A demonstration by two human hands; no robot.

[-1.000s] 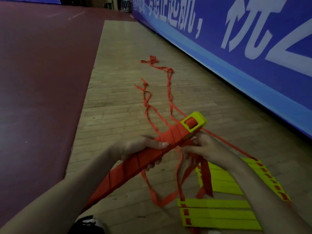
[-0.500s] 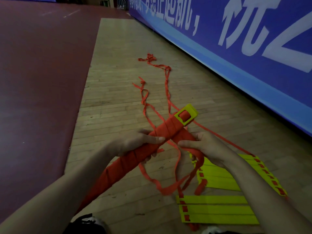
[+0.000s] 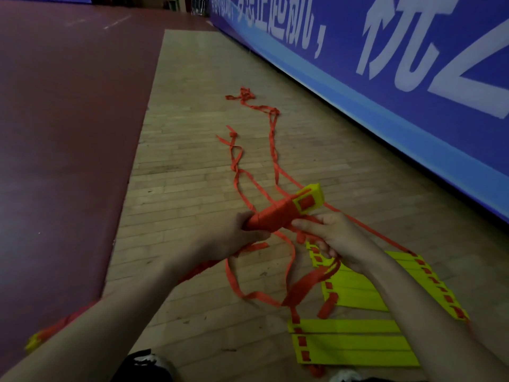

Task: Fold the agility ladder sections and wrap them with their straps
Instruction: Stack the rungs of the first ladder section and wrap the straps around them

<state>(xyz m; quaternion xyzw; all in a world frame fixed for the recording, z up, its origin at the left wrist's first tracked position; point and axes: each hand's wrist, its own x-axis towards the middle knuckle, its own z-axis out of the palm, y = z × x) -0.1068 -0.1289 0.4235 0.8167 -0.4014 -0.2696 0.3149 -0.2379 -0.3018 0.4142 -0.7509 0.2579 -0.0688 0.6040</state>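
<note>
A bundle of yellow ladder rungs (image 3: 278, 215), wound in red strap with its yellow end showing at the upper right, is held above the wooden floor. My left hand (image 3: 234, 238) grips the bundle around its middle, hiding the near part. My right hand (image 3: 330, 238) sits just below the bundle's yellow end and pinches the red strap (image 3: 303, 288), which hangs in loops down to the floor. Two flat stacks of yellow rungs (image 3: 355, 346) lie on the floor under my right forearm.
Loose red strap (image 3: 272, 139) trails away across the wooden floor (image 3: 192, 166) toward the far end. A blue banner wall (image 3: 385, 78) runs along the right. A dark red mat (image 3: 63, 133) covers the left. A dark shoe (image 3: 143, 365) shows at the bottom.
The bundle has swung so its near end now hides behind my left arm. My left hand has slid over the bundle. My right hand dropped slightly, drawing the strap down.
</note>
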